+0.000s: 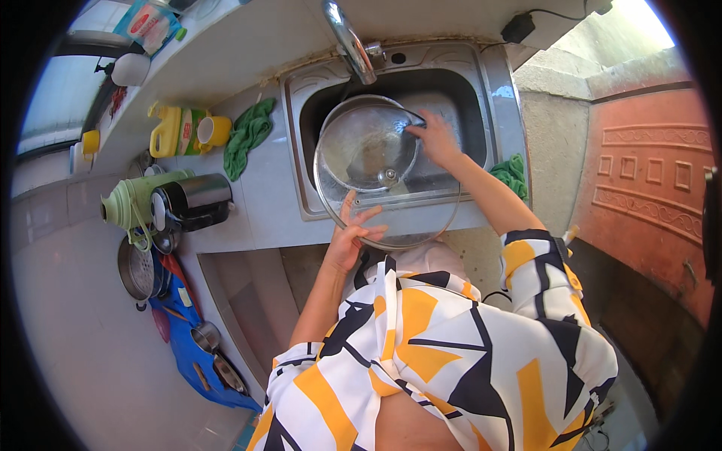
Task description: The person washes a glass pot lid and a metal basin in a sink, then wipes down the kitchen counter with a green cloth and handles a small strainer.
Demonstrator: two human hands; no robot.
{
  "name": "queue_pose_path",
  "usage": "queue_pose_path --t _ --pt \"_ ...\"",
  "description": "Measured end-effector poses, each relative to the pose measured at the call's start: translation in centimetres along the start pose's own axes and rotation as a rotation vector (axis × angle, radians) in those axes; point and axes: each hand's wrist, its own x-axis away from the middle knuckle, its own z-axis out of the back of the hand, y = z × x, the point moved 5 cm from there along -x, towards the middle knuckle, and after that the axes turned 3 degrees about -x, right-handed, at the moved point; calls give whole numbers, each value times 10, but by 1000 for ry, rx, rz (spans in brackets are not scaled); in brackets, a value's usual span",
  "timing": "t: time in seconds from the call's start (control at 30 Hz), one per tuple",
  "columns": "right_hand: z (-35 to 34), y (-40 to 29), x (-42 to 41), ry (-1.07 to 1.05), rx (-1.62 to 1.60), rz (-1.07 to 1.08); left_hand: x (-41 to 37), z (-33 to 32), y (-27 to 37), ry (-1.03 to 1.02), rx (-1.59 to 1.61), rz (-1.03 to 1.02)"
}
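Note:
A large clear glass lid with a metal rim is tilted over the front of the stainless steel sink. My left hand holds its lower left rim, fingers spread against the glass. The fingers of my right hand pinch its upper right edge, near a dark strip. Beneath the lid lies a round vessel, apparently metal, partly seen through the wet glass. Small round metal hardware shows near the lid's middle. The chrome faucet arches above the sink's back edge.
Green cloths lie left and right of the sink. Further left are a yellow jug, a yellow mug, an electric kettle and a pale green thermos flask. Pans sit at the lower left. A reddish door stands right.

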Motion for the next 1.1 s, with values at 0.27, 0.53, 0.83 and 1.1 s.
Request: queue_pose_path --t 0.27,0.53,0.83,1.1 --pt "4 -4 -3 81 12 88 -3 -7 6 -14 24 6" --pt "2 2 -4 79 23 70 -6 -10 6 -24 -35 -18" --pt "3 -16 -1 46 -29 256 -8 -12 12 -7 -83 -5" --pt "1 2 -7 97 -33 70 -10 -15 15 -7 -79 3"
